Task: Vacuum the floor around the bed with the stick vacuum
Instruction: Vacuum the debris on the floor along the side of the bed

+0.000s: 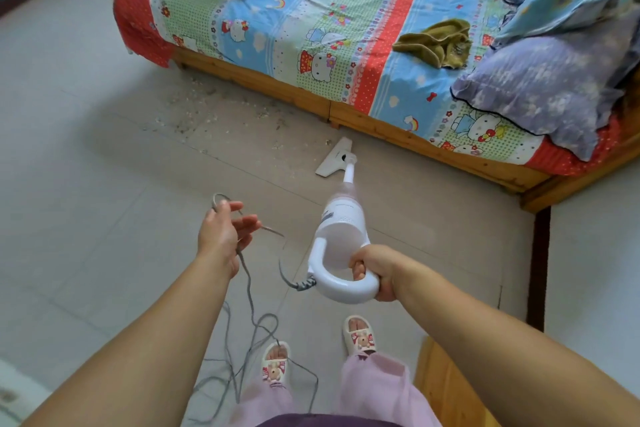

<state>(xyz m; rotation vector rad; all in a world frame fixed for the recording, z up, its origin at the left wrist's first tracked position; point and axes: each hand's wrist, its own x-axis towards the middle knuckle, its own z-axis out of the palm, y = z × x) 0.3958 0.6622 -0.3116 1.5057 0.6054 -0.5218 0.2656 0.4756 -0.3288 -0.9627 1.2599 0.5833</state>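
Bed cut off top and right; cord partly behind left forearm

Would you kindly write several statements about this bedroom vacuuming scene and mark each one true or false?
1. The right hand grips the stick vacuum by its loop handle. True.
2. The floor head rests on top of the bed. False: it sits on the floor beside the wooden bed frame.
3. Debris lies scattered on the floor to the left of the floor head. True.
4. The left hand is empty. False: the grey power cord runs through it.
5. An olive-green cloth lies on the floor. False: it lies on the patterned bedsheet.
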